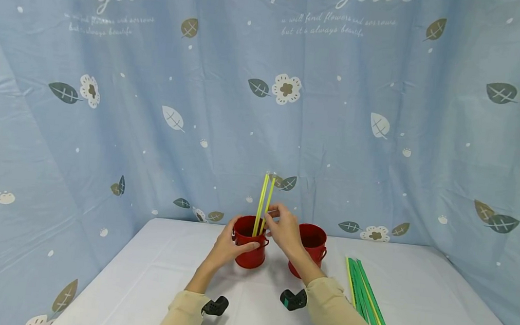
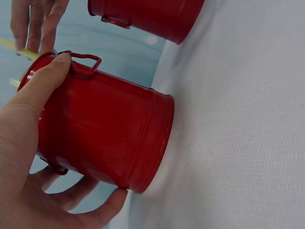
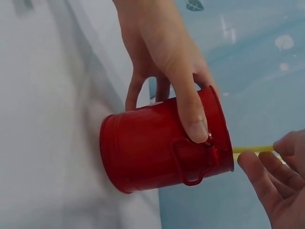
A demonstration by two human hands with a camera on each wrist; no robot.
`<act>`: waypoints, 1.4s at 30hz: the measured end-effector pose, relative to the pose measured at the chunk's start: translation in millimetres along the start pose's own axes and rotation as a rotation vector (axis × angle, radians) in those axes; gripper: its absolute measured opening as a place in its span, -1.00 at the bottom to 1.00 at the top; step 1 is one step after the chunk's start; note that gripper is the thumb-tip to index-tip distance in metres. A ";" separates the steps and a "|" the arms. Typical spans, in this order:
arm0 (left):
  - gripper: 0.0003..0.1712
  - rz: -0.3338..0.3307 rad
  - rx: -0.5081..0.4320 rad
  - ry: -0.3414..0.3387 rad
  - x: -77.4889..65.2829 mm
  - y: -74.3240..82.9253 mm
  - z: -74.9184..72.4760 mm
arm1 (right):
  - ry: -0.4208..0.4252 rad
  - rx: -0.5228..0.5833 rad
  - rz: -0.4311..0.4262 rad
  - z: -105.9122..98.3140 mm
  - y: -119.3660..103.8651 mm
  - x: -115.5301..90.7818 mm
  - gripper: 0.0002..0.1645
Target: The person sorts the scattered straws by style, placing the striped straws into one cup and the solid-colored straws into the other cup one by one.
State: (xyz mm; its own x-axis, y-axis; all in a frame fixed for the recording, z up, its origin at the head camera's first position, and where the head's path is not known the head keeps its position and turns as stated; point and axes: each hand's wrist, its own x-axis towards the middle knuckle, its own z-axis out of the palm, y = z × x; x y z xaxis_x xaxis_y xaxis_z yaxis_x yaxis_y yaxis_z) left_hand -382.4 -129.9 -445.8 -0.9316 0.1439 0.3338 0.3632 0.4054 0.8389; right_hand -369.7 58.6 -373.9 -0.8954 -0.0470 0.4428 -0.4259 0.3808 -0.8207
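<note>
My left hand (image 1: 226, 247) grips a small red metal bucket (image 1: 249, 257), thumb over the near side by the rim and fingers round the far side. In the left wrist view, its fingertips reach down toward the base of the bucket (image 2: 109, 124). Several thin yellow sticks (image 1: 260, 201) stand upright inside it and lean slightly. With thumb and fingertips my right hand (image 1: 285, 232) pinches the rightmost yellow stick (image 1: 270, 197) just above the rim. The right wrist view shows those fingers round the stick (image 3: 255, 149) close to the bucket's mouth.
A second red bucket (image 1: 319, 254) stands to the right, partly behind my right forearm. Farther right, a bundle of green and yellow sticks (image 1: 369, 298) lies on the white-covered table (image 1: 419, 300). A blue patterned curtain (image 1: 224, 144) hangs behind and at both sides.
</note>
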 end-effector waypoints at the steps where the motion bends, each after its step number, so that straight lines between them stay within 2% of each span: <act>1: 0.10 -0.001 0.001 0.000 0.0 0.1 -0.1 | -0.002 -0.003 0.002 -0.6 -0.8 -0.3 -0.72; 11: 0.08 0.029 -0.006 0.001 0.7 -1.5 1.0 | -0.018 0.021 0.007 -6.8 -5.8 0.9 -0.65; 19: 0.13 0.004 -0.002 -0.010 1.2 -0.7 1.0 | -0.035 0.061 0.018 -14.2 -8.6 -5.5 -0.66; 24: 0.11 0.015 -0.012 -0.008 1.0 -1.1 0.6 | -0.035 0.055 -0.015 -22.8 -7.0 -11.5 -0.68; 34: 0.12 0.009 -0.023 -0.014 0.3 -2.6 1.9 | -0.095 0.048 -0.050 -51.8 -2.7 -27.3 -0.66; 42: 0.10 0.006 -0.023 -0.013 0.4 -0.9 0.4 | -0.136 0.069 -0.021 -79.8 -0.1 -40.3 -0.66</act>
State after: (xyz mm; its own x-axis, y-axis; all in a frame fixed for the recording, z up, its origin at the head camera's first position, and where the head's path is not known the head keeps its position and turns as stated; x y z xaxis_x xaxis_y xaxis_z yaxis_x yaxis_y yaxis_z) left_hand -383.1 -129.8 -446.5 -0.9295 0.1575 0.3334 0.3687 0.3837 0.8467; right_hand -323.1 134.2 -362.9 -0.8937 -0.1807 0.4106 -0.4481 0.3140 -0.8370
